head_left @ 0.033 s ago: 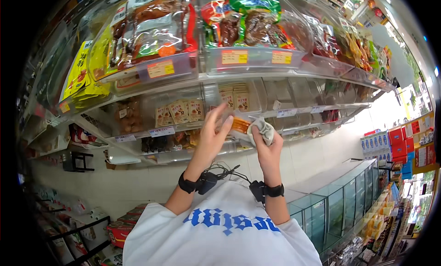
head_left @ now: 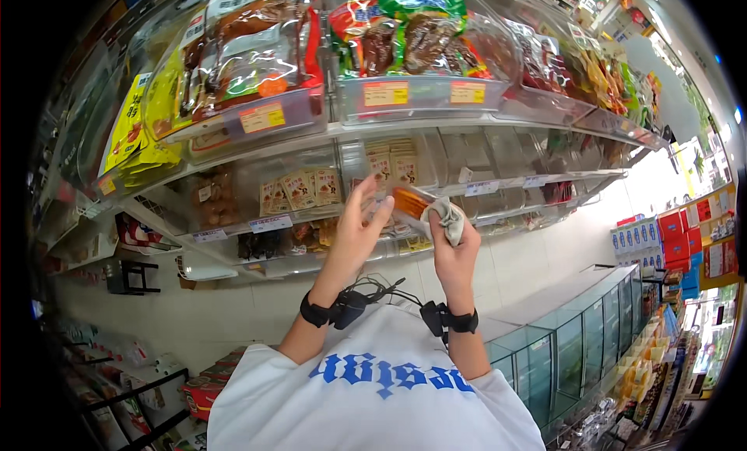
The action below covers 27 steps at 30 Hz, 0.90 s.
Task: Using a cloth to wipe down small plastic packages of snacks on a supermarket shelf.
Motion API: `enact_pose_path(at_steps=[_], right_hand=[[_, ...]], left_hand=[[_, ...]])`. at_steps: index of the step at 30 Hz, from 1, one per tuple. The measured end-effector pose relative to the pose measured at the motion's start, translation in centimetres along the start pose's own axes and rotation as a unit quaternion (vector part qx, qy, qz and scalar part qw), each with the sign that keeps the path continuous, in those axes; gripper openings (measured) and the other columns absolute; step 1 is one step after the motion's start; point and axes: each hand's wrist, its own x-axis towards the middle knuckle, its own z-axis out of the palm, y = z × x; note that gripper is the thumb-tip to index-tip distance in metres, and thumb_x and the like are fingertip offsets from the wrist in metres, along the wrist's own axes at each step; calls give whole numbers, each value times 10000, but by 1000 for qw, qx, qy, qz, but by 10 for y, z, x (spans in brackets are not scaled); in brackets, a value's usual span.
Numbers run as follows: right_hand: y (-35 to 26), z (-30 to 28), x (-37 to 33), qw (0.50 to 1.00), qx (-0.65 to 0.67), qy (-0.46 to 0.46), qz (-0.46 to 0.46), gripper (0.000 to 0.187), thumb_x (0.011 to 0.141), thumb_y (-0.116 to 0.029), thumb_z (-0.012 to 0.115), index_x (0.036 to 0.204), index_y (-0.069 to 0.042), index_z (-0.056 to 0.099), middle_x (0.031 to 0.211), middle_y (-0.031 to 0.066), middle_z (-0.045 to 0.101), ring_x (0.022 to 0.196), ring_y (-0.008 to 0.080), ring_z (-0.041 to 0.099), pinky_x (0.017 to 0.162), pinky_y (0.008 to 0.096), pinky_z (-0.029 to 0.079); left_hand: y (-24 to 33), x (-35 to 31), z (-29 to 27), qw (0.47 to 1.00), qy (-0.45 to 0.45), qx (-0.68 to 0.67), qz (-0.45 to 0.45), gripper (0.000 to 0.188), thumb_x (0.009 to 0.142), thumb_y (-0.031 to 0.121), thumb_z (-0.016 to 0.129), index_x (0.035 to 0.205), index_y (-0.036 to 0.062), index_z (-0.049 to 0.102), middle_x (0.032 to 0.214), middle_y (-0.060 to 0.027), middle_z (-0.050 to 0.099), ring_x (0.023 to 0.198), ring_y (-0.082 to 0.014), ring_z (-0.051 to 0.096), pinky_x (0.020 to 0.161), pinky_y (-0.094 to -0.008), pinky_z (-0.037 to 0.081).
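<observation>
My right hand (head_left: 454,249) is closed on a bunched pale grey cloth (head_left: 446,219), thumb on top. The cloth lies against the right end of a flat clear packet with orange-brown contents (head_left: 409,202). At the packet's left end is my left hand (head_left: 356,229), its thumb and fingers apart and the fingertips a little blurred. Whether its thumb touches the packet's edge is hard to make out. Both hands are in front of the lower shelf, where small beige packets (head_left: 299,190) stand in clear bins.
On the upper shelf, clear bins hold bagged brown foods (head_left: 424,42) and yellow bags (head_left: 128,128). A white shelf edge (head_left: 467,122) runs above my hands. Glass cases (head_left: 556,350) stand to the right, a black stool (head_left: 132,276) at the left. Black cables (head_left: 381,287) link my wristbands.
The packet has turned and tilted slightly between my hands, its orange-brown contents now showing more. The shelves have shifted a little left and up in view. The right hand keeps hold of the cloth.
</observation>
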Motion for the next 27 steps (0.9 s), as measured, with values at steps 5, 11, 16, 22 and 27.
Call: enact_pose_path(at_steps=[5, 11, 16, 22, 27], right_hand=[[-6, -10, -9, 944, -146, -129, -265, 612, 677, 128, 631, 1279, 25, 598, 1300, 217, 612, 1231, 389, 572, 1026, 443, 469], [0, -19, -14, 962, -53, -199, -180, 568, 889, 2, 599, 1438, 18, 454, 1520, 219, 403, 1435, 366, 356, 1160, 439, 308], [3, -28, 1, 970, -26, -195, -141, 525, 1009, -191, 512, 1478, 17, 397, 1562, 205, 346, 1476, 347, 280, 1197, 442, 213], [8, -30, 3, 967, -72, -183, -161, 493, 998, -183, 527, 1445, 12, 451, 1528, 190, 406, 1457, 352, 318, 1191, 448, 238], [-3, -32, -23, 940, -72, -265, -200, 421, 953, -113, 563, 1358, 2, 550, 1461, 169, 492, 1422, 359, 378, 1165, 453, 300]], left_hand=[[11, 6, 28, 908, -106, -384, -127, 624, 1038, 541, 396, 1491, 113, 364, 1292, -82, 542, 1293, -220, 477, 1103, -411, 361], [13, 6, 56, 918, -38, -378, -113, 699, 1042, 576, 293, 1518, 63, 299, 1444, -112, 449, 1361, -248, 424, 1129, -420, 346], [23, -2, 74, 946, -68, -294, -121, 722, 1045, 579, 269, 1541, 55, 262, 1529, -107, 382, 1383, -229, 411, 1137, -396, 345], [23, 0, 77, 932, -55, -329, -138, 690, 1049, 551, 312, 1493, 23, 332, 1467, -127, 453, 1344, -213, 455, 1094, -358, 390], [16, 21, 56, 901, -14, -431, -51, 499, 1079, 320, 369, 1364, -82, 449, 1405, -242, 514, 1316, -311, 516, 1102, -407, 436]])
